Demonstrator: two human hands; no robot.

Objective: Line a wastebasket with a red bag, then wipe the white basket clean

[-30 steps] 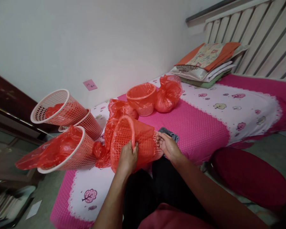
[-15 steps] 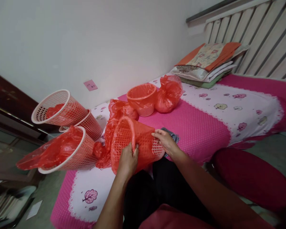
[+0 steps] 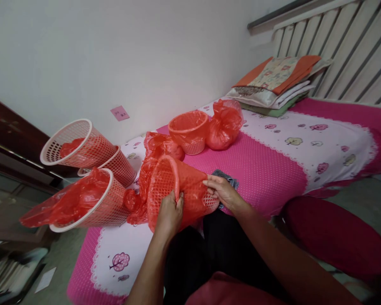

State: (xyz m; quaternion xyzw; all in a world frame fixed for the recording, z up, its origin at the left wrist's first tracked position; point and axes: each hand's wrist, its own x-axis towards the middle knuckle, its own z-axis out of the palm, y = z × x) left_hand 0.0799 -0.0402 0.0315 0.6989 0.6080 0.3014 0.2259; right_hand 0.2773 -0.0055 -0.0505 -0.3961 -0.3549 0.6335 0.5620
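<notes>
While holding a basket (image 3: pixel 212 203) sideways at the edge of the bed (image 3: pixel 260 173), just beside crumpled plastic (image 3: pixel 145 176), clamps its rim between thumb and fingers of the left hand (image 3: pixel 170 212). Pinches the red bag (image 3: pixel 192 186) around it near the base with fingertips of the right hand (image 3: pixel 222 192).

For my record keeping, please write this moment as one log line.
Left hand: grips tilted basket by rim | Right hand: fingers on red bag covering it, near base | Nearby: upright lined basket on bed
</notes>
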